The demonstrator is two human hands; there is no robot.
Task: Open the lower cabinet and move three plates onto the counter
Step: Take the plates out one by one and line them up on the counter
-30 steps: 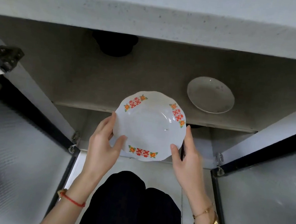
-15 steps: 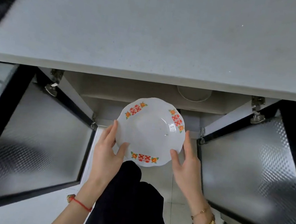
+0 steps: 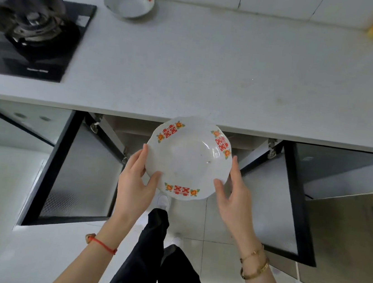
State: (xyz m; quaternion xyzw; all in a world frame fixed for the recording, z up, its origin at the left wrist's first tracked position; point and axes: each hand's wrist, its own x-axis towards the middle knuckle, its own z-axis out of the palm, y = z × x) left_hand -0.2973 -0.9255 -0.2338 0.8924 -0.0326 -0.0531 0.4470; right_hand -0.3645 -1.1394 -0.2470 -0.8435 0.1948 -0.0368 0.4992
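Both hands, left hand [image 3: 133,189] and right hand [image 3: 232,202], grip plate [image 3: 188,158] rims at counter [image 3: 213,73] edge.

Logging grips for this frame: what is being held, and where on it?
The plate, held by its rim: left hand on the left edge, right hand on the right.

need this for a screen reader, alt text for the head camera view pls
Two hands, left and right, hold a white plate with red and orange motifs by its rim at the counter's front edge. Below, both cabinet doors stand open; a bowl and gas stove sit on the counter.
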